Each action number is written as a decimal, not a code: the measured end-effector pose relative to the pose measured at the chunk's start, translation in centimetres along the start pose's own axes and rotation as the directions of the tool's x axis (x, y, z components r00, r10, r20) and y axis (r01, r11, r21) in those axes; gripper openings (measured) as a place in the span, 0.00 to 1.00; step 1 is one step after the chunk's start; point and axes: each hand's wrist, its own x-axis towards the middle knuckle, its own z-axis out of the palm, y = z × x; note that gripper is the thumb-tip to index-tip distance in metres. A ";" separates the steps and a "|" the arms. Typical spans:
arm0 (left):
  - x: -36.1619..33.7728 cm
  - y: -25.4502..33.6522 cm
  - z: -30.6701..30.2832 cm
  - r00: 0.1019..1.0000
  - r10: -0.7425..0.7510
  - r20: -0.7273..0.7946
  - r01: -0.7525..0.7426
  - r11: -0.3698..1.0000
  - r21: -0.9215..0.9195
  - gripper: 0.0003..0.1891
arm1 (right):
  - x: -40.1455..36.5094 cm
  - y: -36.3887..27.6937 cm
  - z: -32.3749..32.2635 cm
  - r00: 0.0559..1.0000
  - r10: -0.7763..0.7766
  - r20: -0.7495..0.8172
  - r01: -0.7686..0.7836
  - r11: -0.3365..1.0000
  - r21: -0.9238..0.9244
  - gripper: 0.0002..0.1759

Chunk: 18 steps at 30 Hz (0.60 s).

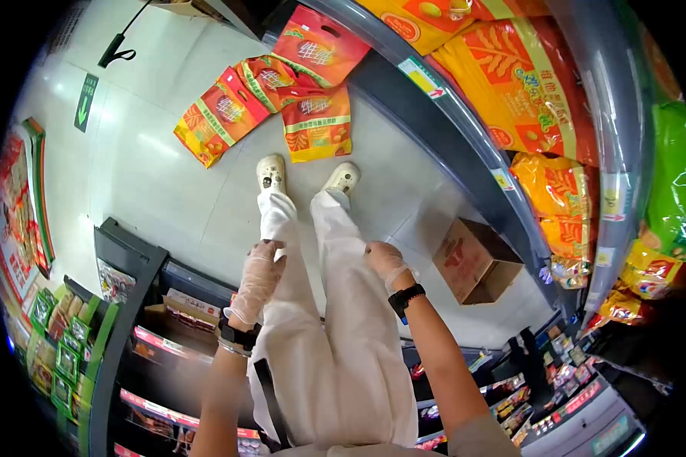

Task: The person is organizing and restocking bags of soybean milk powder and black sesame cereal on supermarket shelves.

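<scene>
My left hand (261,276), in a thin clear plastic glove, is closed at the knee of the white trousers (293,320), pinching the cloth at the outer side of the leg. On the other leg, my right hand (386,261) wears the same kind of glove, its fingers curled against the trouser cloth at knee height. Dark bands circle both wrists. Beyond my pale clogs (271,174), several red and orange food bags lie on the floor: an upright-looking bag (318,126), a tilted bag (221,118), and a red bag (320,47) behind them.
On the right, a curved shelf edge (503,171) holds large orange packets (511,84). An open cardboard box (465,259) stands on the floor beside it. Stocked shelves (168,343) are at the lower left. A green arrow sign (85,103) marks the tiled floor.
</scene>
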 end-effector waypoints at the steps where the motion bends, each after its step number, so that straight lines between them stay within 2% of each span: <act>1: 0.2 -0.3 0.5 0.999 -0.011 0.032 0.010 0.999 0.047 0.14 | 0.5 0.0 0.6 0.997 0.035 0.074 -0.031 0.998 -0.045 0.18; 2: 0.3 -0.9 1.1 0.997 -0.025 0.070 0.023 0.999 0.030 0.13 | 1.3 0.8 2.5 0.997 0.043 0.072 -0.041 0.999 -0.030 0.18; 4: 0.4 -2.3 1.9 0.996 0.003 0.084 -0.010 0.997 0.080 0.13 | 2.2 2.3 6.0 0.991 -0.015 0.135 0.047 0.970 -0.240 0.19; 5: 0.4 -2.8 2.2 0.996 0.021 0.092 -0.032 0.992 0.119 0.13 | 1.9 1.9 6.2 0.992 0.008 0.126 0.020 0.976 -0.217 0.19; 7: 0.4 -3.8 2.2 0.990 0.033 0.139 -0.051 0.990 0.130 0.13 | 1.3 1.4 6.9 0.967 -0.005 0.254 0.062 0.974 -0.216 0.21; 8: 0.4 -4.5 2.1 0.987 0.001 0.158 -0.022 0.991 0.129 0.13 | 0.9 1.1 7.7 0.981 -0.025 0.190 0.082 0.950 -0.300 0.22; 9: 0.2 -5.3 2.0 0.984 -0.036 0.175 0.013 0.991 0.130 0.13 | 0.7 1.3 9.1 0.983 -0.003 0.185 0.057 0.957 -0.286 0.22; 11: -0.1 -7.7 2.1 0.982 -0.042 0.187 0.012 0.987 0.160 0.15 | 1.0 1.6 12.2 0.993 -0.066 0.100 0.097 0.934 -0.344 0.19; 12: 0.0 -7.5 1.6 0.976 -0.075 0.203 0.045 0.988 0.148 0.14 | 5.4 4.8 22.0 0.994 -0.036 0.106 0.080 0.892 -0.445 0.10; 15: 0.0 -8.1 1.1 0.970 -0.110 0.218 0.072 0.982 0.176 0.14 | 0.1 -0.4 10.1 0.990 -0.085 0.110 0.110 0.963 -0.246 0.10; 17: -0.4 -7.9 1.2 0.970 -0.113 0.213 0.066 0.974 0.218 0.14 | -1.4 -2.4 5.1 0.988 -0.100 0.122 0.131 0.950 -0.282 0.08; 18: -0.6 -7.1 1.2 0.964 -0.164 0.208 0.117 0.968 0.223 0.15 | -2.0 -3.1 2.9 0.976 -0.068 0.205 0.142 0.918 -0.371 0.07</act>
